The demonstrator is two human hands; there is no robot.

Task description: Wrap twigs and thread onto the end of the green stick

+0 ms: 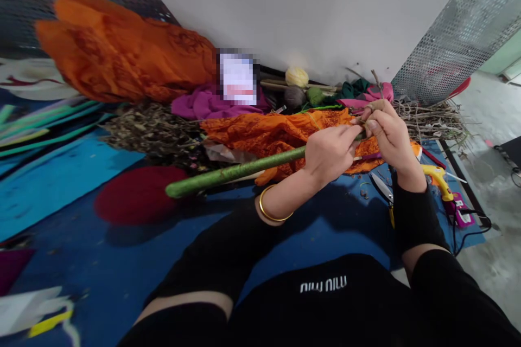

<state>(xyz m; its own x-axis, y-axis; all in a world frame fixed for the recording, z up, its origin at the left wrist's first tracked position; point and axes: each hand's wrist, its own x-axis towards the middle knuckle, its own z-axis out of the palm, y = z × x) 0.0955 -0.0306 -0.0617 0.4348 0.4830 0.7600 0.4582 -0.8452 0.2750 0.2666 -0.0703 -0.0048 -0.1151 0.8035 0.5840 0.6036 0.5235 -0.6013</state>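
Note:
A long green wrapped stick (236, 172) slants across the middle of the view, its rounded end toward the left. My left hand (330, 153) is closed around its right part. At the stick's right end, my right hand (386, 133) pinches close to the left fingertips; what lies between its fingers is too small to make out. A thin brown twig (376, 80) sticks up behind the right hand. Under and behind both hands lies orange patterned cloth (280, 133). Scissors (382, 188) rest on the blue table just below the right hand.
A yellow glue gun (437, 178) with a black cord lies at the right. Balls of yarn (297, 77), purple cloth (207, 102) and dry twigs (435, 119) line the back by the white panel (309, 11). A dark red round piece (134, 195) sits left on the blue table (163, 260).

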